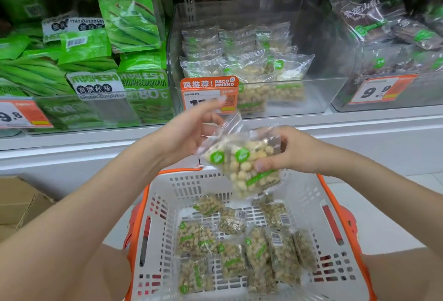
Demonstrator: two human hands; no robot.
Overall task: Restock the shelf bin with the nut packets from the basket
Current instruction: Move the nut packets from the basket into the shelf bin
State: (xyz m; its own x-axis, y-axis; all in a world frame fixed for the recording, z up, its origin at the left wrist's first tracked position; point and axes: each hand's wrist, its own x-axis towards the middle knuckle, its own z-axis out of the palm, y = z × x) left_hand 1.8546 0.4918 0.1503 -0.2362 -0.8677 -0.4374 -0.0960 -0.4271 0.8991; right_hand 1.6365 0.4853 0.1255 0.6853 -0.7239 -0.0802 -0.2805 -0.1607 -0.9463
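Nut packets [242,164] are pinched by the right hand [294,152], the left hand [189,132] spread at nine o'clock, for transfer to the bin [299,99] at twelve o'clock.

I cannot read the price tag [209,95]: my left hand [189,132] covers its digits, motion-blurred at the fingertips.

Lighting is bright, even and white, with soft, faint shadows. Glare streaks the clear shelf bin [261,56] walls. Wide-angle distortion bends the frame edges. Motion blur softens the left hand [189,130] fingertips.
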